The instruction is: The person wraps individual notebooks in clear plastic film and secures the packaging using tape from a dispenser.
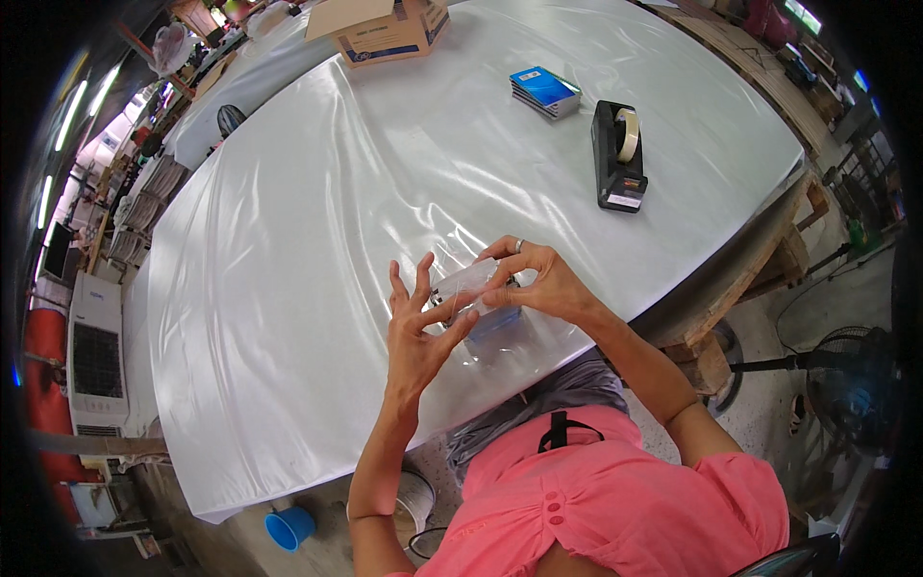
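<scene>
At the table's near edge, between my hands, is a small packet wrapped in clear plastic, with a pale, bluish look underneath. My left hand has its thumb and index finger on the packet's near side, while its other fingers stick up and apart. My right hand, wearing a ring, pinches the clear film at the packet's right end. What exactly lies inside the wrap is hard to make out through glare and fingers. Beyond my right hand stands a black tape dispenser with a roll of clear tape.
A stack of blue-covered booklets sits left of the dispenser. An open cardboard box stands at the far side. Shiny plastic sheeting covers the table. On the floor are a blue bucket and, at right, a fan.
</scene>
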Demonstrator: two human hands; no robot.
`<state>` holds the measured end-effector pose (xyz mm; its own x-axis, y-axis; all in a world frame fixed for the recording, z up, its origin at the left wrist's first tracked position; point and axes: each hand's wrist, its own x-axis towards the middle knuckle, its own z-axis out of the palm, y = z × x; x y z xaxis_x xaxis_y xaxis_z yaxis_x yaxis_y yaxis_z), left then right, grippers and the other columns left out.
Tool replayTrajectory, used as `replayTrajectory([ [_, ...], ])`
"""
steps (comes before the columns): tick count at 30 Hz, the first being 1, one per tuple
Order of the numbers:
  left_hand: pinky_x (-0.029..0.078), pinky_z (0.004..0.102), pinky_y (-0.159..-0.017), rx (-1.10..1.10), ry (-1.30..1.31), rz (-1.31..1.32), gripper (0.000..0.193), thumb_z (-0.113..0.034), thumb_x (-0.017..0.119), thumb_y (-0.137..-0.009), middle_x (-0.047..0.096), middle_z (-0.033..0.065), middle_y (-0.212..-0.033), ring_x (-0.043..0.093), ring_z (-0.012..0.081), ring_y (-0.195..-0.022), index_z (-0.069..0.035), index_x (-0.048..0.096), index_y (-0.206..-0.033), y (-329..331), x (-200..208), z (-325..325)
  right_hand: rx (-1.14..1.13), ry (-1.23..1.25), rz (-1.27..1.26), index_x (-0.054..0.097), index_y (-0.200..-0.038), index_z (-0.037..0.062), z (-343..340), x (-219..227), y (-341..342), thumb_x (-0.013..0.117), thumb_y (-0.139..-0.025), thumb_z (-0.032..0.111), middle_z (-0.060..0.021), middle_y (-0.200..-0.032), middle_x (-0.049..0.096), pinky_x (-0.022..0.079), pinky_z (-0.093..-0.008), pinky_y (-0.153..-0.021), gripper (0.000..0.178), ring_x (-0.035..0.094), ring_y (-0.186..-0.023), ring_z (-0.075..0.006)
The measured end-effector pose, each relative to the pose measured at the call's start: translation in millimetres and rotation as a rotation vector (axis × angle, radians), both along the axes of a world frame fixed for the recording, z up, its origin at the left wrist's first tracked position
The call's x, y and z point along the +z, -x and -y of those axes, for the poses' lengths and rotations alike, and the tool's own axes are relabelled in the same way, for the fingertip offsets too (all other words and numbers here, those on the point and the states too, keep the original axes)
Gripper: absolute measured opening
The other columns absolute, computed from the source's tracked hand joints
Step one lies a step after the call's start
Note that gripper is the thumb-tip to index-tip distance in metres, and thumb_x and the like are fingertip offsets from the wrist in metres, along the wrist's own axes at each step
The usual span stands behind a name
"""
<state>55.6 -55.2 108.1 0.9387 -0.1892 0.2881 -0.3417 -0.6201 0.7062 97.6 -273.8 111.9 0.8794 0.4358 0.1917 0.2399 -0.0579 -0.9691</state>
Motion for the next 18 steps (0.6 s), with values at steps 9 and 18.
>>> replayTrajectory([
  [9, 0.026, 0.0516, -0.112, 0.032, 0.136, -0.007, 0.037, -0.021, 0.082, -0.072, 0.052, 0.0049, -0.143, 0.016, 0.0403, -0.146, -0.017, 0.075, -0.107, -10.1, 1.5, 3.5, -0.073, 0.043, 0.062, 0.076, -0.085, 0.0071, -3.9, 1.5, -5.4, 0.082, -0.074, 0.013, -0.0051, -0.094, 0.066, 0.046, -0.0286, -0.082, 0.013, 0.061, -0.089, -0.0151],
  [18, 0.029, 0.0385, -0.111, -0.122, 0.506, -0.367, 0.083, -0.025, 0.083, -0.068, 0.057, 0.0206, -0.131, 0.043, 0.0277, -0.133, 0.007, 0.048, -0.136, -47.3, 10.6, -5.8, -0.154, 0.017, -0.033, 0.070, -0.092, 0.0034, -6.6, 8.4, -11.0, 0.086, -0.068, 0.016, -0.0036, -0.086, 0.066, 0.045, -0.0291, -0.079, 0.032, 0.060, -0.087, -0.0144],
])
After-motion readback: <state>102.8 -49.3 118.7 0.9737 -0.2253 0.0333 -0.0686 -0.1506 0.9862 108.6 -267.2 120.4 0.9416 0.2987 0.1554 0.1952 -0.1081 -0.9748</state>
